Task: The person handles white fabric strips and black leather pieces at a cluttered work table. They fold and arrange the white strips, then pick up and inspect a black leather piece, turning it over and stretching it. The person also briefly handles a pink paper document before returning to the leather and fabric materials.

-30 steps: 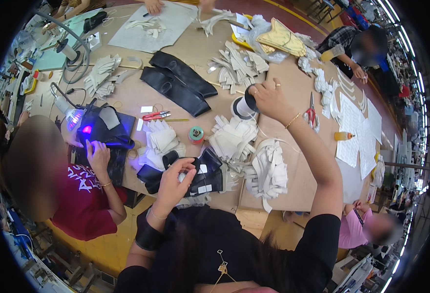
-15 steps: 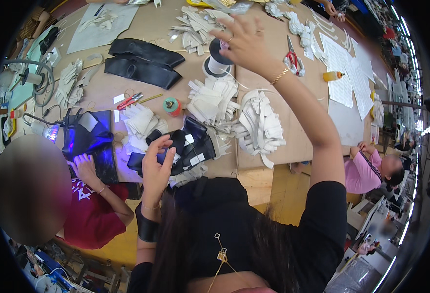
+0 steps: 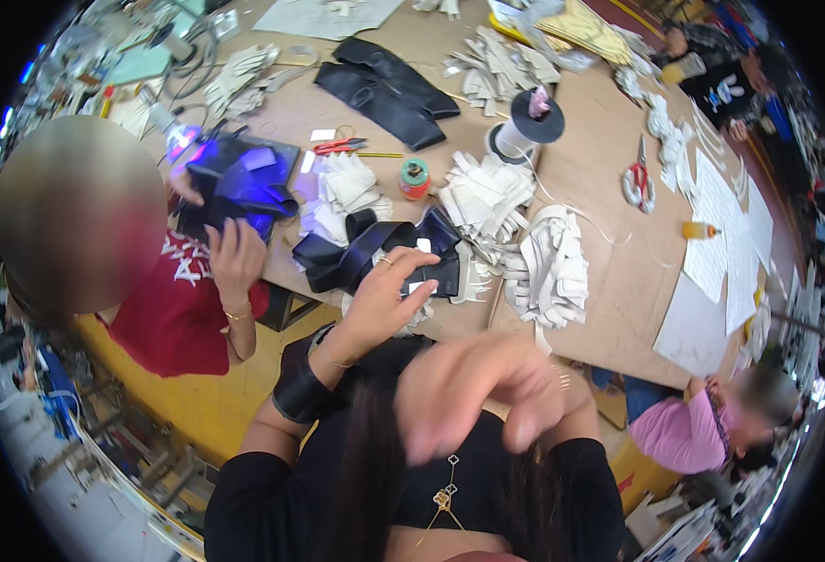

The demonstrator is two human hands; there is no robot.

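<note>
My left hand (image 3: pixel 381 297) is over black leather-like strips (image 3: pixel 375 245) with small white patches, near the table's front edge. Its fingers are apart with nothing seen between them; whether they touch the strips I cannot tell. Close in front of my chest, my right hand (image 3: pixel 478 389) is bent and smeared by motion, so its grip is unclear. Beyond stands a spool (image 3: pixel 509 140) of white cord with a dark round top and a pink piece on it. Loose white cord (image 3: pixel 572 208) trails from it rightward over the table.
Bundles of pale strips (image 3: pixel 548 267) surround the black strips. A red-lidded jar (image 3: pixel 414 178), red-handled scissors (image 3: pixel 639 178), a yellow bottle (image 3: pixel 700 229) and paper sheets (image 3: pixel 693 323) lie around the table (image 3: pixel 609 300). At left, a co-worker in a red shirt (image 3: pixel 187 318) handles black pieces under a violet lamp.
My right hand has left the spool's top and come back before my chest. My left hand has stayed by the black strips. My view has turned, shifting the table.
</note>
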